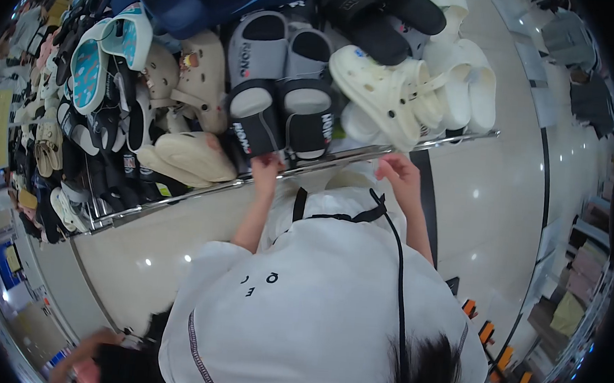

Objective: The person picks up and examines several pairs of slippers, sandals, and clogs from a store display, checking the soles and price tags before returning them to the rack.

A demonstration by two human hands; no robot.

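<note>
My left hand (268, 164) is at the near end of a black slide sandal (258, 127) with white lettering, fingers closed against its lower edge at the rack's front rail. Beside that sandal lies its mate (307, 124), and behind both is a pair of grey slides (258, 49). My right hand (402, 177) is raised just in front of the rail, below a cream clog (378, 90). Its fingers are bent but apart, and I see nothing held in them.
A metal rail (345, 153) runs along the front of the shoe rack. Beige clogs (202, 81), cream slip-ons (192, 156) and blue-patterned white sandals (91, 70) crowd the left. A black cable (400, 269) hangs down my white shirt. Another person's arm (82, 354) shows at lower left.
</note>
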